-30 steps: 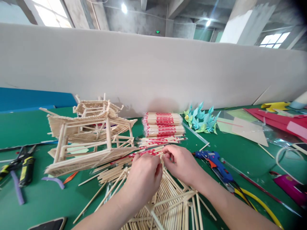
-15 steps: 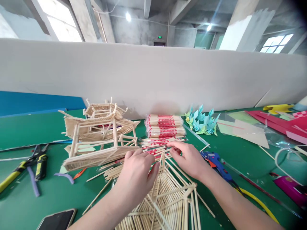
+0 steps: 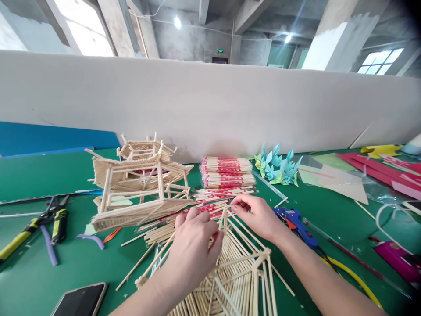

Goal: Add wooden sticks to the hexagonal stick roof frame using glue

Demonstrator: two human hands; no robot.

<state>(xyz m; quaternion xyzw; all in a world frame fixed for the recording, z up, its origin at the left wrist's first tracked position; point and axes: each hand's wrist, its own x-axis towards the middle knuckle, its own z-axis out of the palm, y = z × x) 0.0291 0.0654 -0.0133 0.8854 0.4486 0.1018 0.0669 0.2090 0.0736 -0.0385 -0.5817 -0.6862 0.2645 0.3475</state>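
A pyramid-shaped roof frame of bamboo sticks lies on the green table in front of me. My left hand rests over its left slope, fingers curled close to the peak. My right hand is just right of the peak, fingertips pinched at the loose sticks behind it. What the fingertips hold is too small to name. A finished stick pavilion stands to the left, and wrapped chopstick bundles lie behind the hands.
A blue glue gun with a yellow cord lies right of my right hand. Yellow-handled cutters and a phone sit at the left. Paper cranes and coloured sheets lie near a grey partition.
My hands came apart from the peak, then closed in on it again. The left hand slid down onto the frame's slope. The view shifted, so the table contents moved right.
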